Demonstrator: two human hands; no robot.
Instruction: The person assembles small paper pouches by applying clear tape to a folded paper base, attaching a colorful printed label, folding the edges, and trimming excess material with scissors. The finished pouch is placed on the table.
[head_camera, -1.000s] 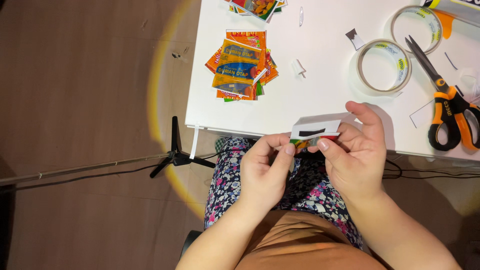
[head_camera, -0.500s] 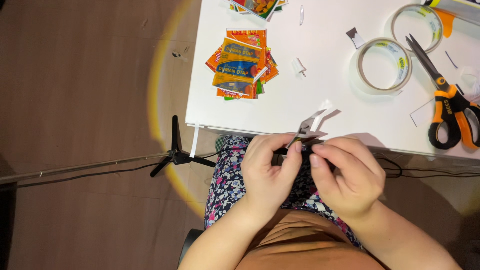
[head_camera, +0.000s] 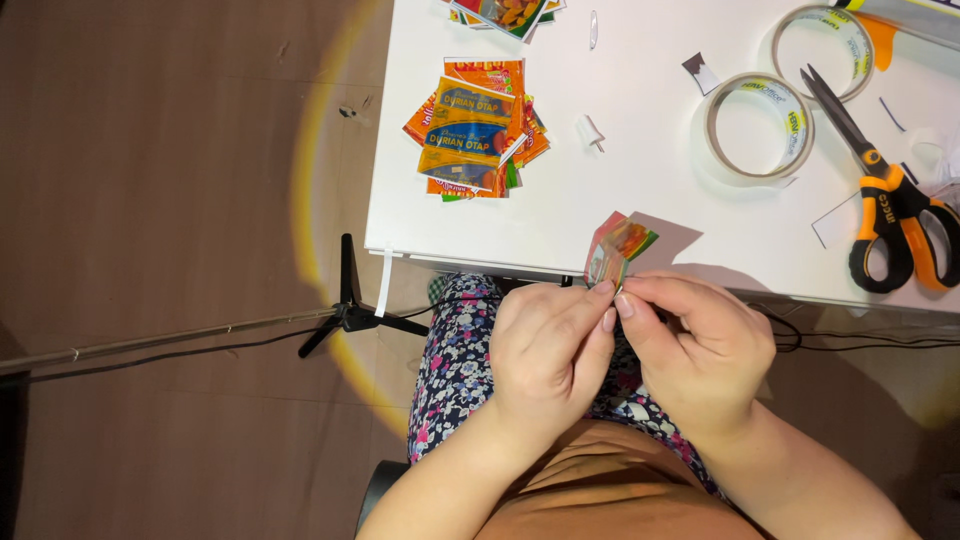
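Orange folded wrapper (head_camera: 618, 250) pinched between two hands, left (head_camera: 548, 345) and right (head_camera: 700, 345); two tape rolls (head_camera: 760, 125) nearby.

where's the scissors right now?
In the head view, the orange-and-black scissors lie shut on the white table at far right, just right of the nearer tape roll, beyond the right hand.

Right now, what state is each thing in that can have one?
Folded wrapper piece: pinched between both hands, raised at the table edge.
Left hand: closed on it.
Right hand: closed on it.
Scissors: lying flat, blades nearly closed.
Tape rolls: lying flat.
Wrapper stack: piled, untouched.
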